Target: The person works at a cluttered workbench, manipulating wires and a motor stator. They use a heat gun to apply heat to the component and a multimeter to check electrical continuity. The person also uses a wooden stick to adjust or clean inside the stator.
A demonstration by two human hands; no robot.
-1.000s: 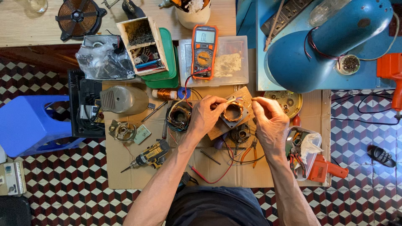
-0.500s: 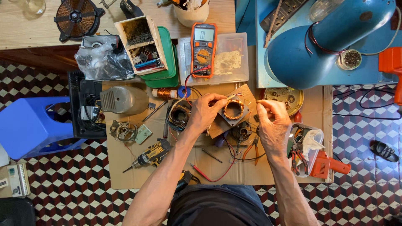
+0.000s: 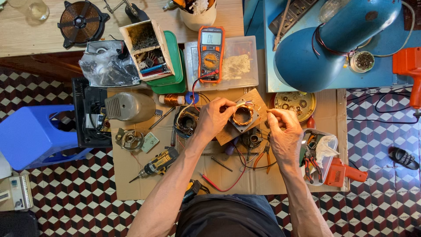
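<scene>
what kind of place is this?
Most likely a small electrical repair bench: an orange multimeter, a copper-wound motor stator on a wooden block between left hand and right hand, and a cordless drill on cardboard.

Near edge: bare cardboard (image 3: 140,184) beside the drill (image 3: 158,162) leaves open room.
Left: motor housing (image 3: 131,106) and black tray (image 3: 90,114) block the way.
Far: multimeter (image 3: 211,53) on a plastic box (image 3: 243,59) closes that side.
Right: plier tub (image 3: 318,153) and brass dish (image 3: 294,105) crowd the edge.
Centre: both hands ring the coil (image 3: 242,116); red lead (image 3: 223,186) crosses near.
</scene>
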